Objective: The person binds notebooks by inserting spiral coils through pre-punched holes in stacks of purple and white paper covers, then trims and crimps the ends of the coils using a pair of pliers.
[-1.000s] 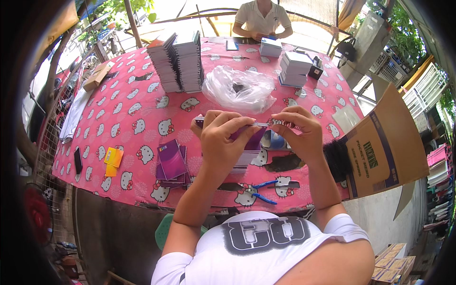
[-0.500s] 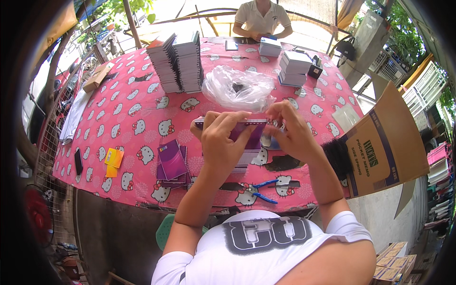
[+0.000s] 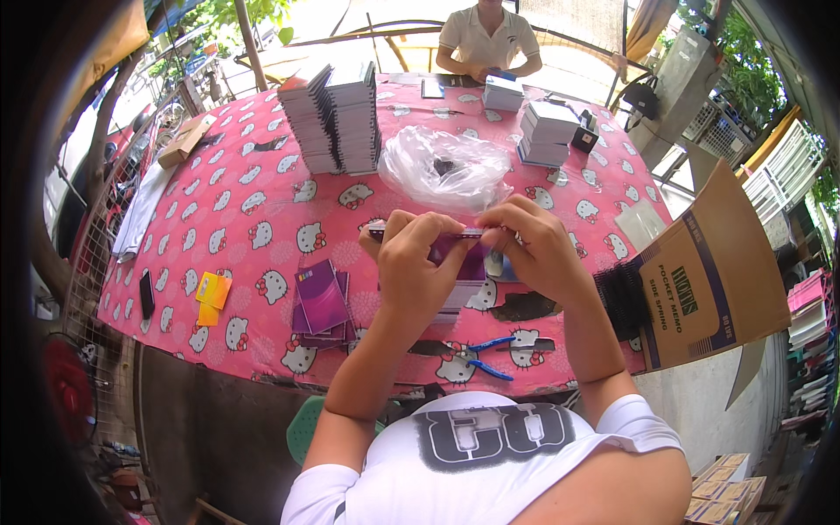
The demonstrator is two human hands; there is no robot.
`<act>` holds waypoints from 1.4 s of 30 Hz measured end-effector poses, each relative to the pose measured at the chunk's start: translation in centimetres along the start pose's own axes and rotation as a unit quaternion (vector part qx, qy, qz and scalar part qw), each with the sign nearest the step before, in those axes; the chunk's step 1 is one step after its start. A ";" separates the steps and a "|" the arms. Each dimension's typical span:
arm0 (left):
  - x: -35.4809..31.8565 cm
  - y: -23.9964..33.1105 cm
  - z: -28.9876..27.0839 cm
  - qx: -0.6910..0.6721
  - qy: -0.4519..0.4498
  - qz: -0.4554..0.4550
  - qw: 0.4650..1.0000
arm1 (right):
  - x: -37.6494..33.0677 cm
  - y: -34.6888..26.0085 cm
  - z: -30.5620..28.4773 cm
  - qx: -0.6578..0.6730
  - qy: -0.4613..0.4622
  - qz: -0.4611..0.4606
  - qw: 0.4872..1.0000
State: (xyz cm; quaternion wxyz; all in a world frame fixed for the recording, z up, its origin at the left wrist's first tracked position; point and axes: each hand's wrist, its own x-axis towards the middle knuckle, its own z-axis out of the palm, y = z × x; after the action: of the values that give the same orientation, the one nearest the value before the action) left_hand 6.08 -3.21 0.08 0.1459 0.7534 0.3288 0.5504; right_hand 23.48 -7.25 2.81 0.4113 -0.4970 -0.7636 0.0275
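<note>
My left hand [image 3: 411, 267] is closed around a small purple notebook [image 3: 470, 262], holding it up with its row of punched holes along the top edge. Thumb and fingers of my right hand [image 3: 535, 249] are pinched at the right end of that edge; whatever lies between them is too small to make out. Below the hands is a stack of notebooks [image 3: 455, 299], partly covered by my left hand. To its left lie several purple spiral notebooks [image 3: 320, 299]. Blue-handled pliers [image 3: 486, 346] rest on the table near me.
A crumpled clear plastic bag [image 3: 420, 179] lies beyond my hands. Tall notebook stacks [image 3: 357, 122] stand behind it, left. At right, a cardboard box [image 3: 700, 280] holds black spiral coils [image 3: 619, 299]. Yellow pads [image 3: 210, 293] and a phone [image 3: 146, 296] lie left. Another person [image 3: 490, 44] sits opposite.
My right hand has moved slightly down and left, its fingertips now at the notebook's punched edge. The left hand with the notebook sits a little lower in view.
</note>
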 end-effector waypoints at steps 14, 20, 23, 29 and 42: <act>-0.2 0.0 -0.2 0.002 0.006 0.015 1.000 | 0.2 6.3 -1.7 0.089 0.072 0.092 0.989; 0.6 -0.5 -0.6 -0.030 -0.037 -0.010 0.999 | -11.6 18.5 1.3 -0.170 -0.184 0.210 0.945; 1.3 -0.2 0.0 0.004 -0.028 0.035 0.999 | -14.4 20.0 3.7 -0.213 -0.240 0.257 0.911; 1.1 -0.5 -0.1 0.049 -0.041 0.041 0.997 | -5.2 19.2 0.6 -0.040 0.035 0.256 0.965; 1.5 -0.9 -0.2 0.046 -0.053 0.005 0.998 | 1.7 9.5 -3.7 0.214 -0.065 0.002 0.975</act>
State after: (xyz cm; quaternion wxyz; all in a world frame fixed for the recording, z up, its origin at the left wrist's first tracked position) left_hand 5.87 -1.61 0.74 0.1251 0.7890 0.3419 0.4950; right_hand 32.67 -2.50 1.98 0.4580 -0.3957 -0.7641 0.2234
